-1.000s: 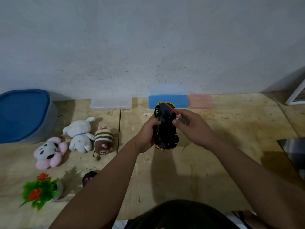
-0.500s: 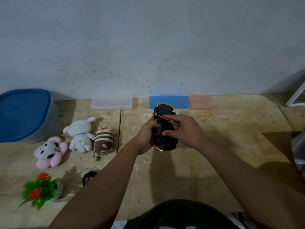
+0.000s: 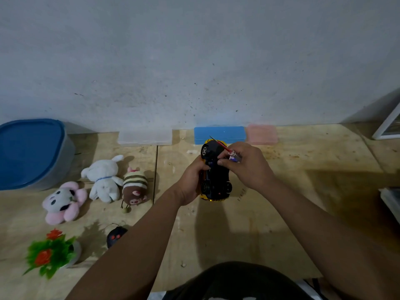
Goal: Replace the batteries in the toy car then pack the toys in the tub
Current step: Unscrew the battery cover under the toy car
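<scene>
A yellow toy car (image 3: 215,176) is held upside down over the wooden table, its black underside and wheels facing me. My left hand (image 3: 192,180) grips the car's left side. My right hand (image 3: 246,165) holds a small screwdriver (image 3: 229,151) with a red shaft and clear handle, its tip pointing up-left over the car's far end, while its fingers rest on the underside. The grey tub with a blue lid (image 3: 30,152) stands closed at the far left.
Left of the car lie a white plush (image 3: 105,180), a striped brown plush (image 3: 134,187), a pink-and-white plush (image 3: 62,201), a black remote (image 3: 115,236) and a plastic flower pot (image 3: 52,254). Clear, blue (image 3: 219,134) and pink cases line the wall.
The screwdriver has swung a little in my right hand and the hand has shifted slightly over the car's underside. My left hand still holds the car in the same place.
</scene>
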